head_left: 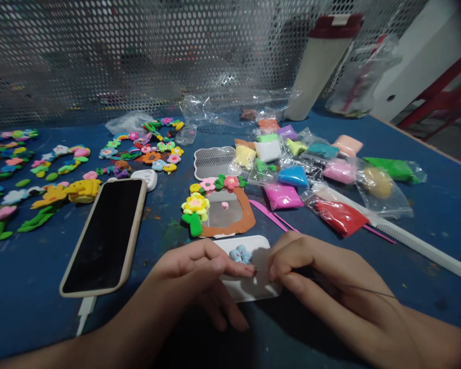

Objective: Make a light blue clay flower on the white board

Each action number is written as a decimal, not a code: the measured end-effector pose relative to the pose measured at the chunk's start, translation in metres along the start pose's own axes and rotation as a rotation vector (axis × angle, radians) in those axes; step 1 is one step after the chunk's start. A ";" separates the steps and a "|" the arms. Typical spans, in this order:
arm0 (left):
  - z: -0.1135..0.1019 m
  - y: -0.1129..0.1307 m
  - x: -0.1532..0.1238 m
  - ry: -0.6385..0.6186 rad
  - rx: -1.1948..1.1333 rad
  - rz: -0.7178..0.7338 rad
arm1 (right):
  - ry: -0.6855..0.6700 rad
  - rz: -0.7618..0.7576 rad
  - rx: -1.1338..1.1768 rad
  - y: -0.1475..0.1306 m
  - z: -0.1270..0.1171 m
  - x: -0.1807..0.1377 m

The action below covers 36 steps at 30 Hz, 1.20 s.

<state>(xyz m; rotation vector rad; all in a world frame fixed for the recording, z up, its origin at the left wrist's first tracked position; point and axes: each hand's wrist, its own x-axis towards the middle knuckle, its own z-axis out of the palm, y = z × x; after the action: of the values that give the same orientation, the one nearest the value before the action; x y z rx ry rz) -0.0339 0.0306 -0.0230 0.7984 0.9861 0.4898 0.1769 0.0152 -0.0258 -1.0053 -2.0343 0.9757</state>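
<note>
My right hand (315, 282) pinches a thin wire (363, 290), which runs back over the palm side and pokes out toward my left hand. The fingers of my left hand (211, 274) are stretched out, the index fingertip close to the wire's tip; I cannot tell if they touch. A small reddish spot shows on that fingertip. Beneath both hands lies a white tray (249, 293), partly covered by them, with a light blue clay flower (241, 254) on it. Just beyond stands a mirror frame (238, 225) of brown clay, with clay flowers and green leaves along its left and top.
Bagged clay pieces (282, 196) in several colours, a pink clay knife (267, 212) and a white comb (418, 246) lie right. A phone (109, 236) on a cable and finished clay pieces (54, 197) are left. A tumbler (322, 66) stands by the perforated metal screen (138, 56).
</note>
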 end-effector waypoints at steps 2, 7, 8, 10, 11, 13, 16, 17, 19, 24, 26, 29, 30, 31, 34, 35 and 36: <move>0.000 -0.002 0.000 0.005 -0.003 0.030 | 0.010 -0.004 0.012 0.001 0.000 0.000; 0.003 -0.004 -0.001 -0.011 0.121 0.059 | 0.054 0.130 0.037 0.004 0.001 0.003; 0.003 -0.003 -0.002 -0.016 0.149 0.046 | 0.055 0.167 0.047 0.005 0.002 0.004; 0.005 -0.003 -0.004 -0.028 0.195 0.023 | 0.056 0.229 0.078 0.007 0.004 0.006; 0.005 -0.003 -0.005 -0.038 0.218 0.012 | 0.057 0.248 0.094 0.007 0.004 0.006; 0.005 -0.003 -0.006 -0.065 0.264 -0.007 | 0.043 0.281 0.116 0.008 0.005 0.007; 0.004 -0.004 -0.008 -0.090 0.330 -0.036 | -0.009 0.313 0.122 0.008 0.006 0.007; 0.004 -0.004 -0.009 -0.089 0.350 -0.039 | -0.023 0.316 0.120 0.008 0.006 0.008; 0.004 -0.005 -0.009 -0.084 0.383 -0.046 | -0.038 0.318 0.115 0.008 0.006 0.008; 0.002 -0.006 -0.007 -0.102 0.409 -0.034 | -0.039 0.310 0.098 0.007 0.007 0.009; 0.002 -0.007 -0.005 -0.101 0.419 -0.023 | -0.033 0.305 0.081 0.007 0.007 0.009; 0.003 -0.007 -0.003 -0.096 0.407 0.001 | -0.039 0.298 0.058 0.007 0.007 0.009; 0.003 -0.007 -0.003 -0.089 0.396 0.009 | -0.043 0.296 0.050 0.008 0.007 0.009; 0.004 -0.007 -0.003 -0.081 0.388 0.011 | -0.049 0.293 0.043 0.008 0.007 0.009; 0.005 -0.006 -0.002 -0.053 0.388 -0.002 | -0.042 0.276 0.030 0.008 0.007 0.007; 0.006 -0.005 -0.001 -0.047 0.391 -0.008 | -0.038 0.269 0.035 0.007 0.006 0.007; 0.006 -0.005 -0.001 -0.046 0.392 -0.012 | -0.033 0.261 0.043 0.007 0.006 0.006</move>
<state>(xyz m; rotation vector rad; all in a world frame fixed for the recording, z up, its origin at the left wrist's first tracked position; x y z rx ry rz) -0.0288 0.0246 -0.0245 1.1477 1.0587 0.2681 0.1716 0.0211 -0.0337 -1.2610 -1.9318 1.1709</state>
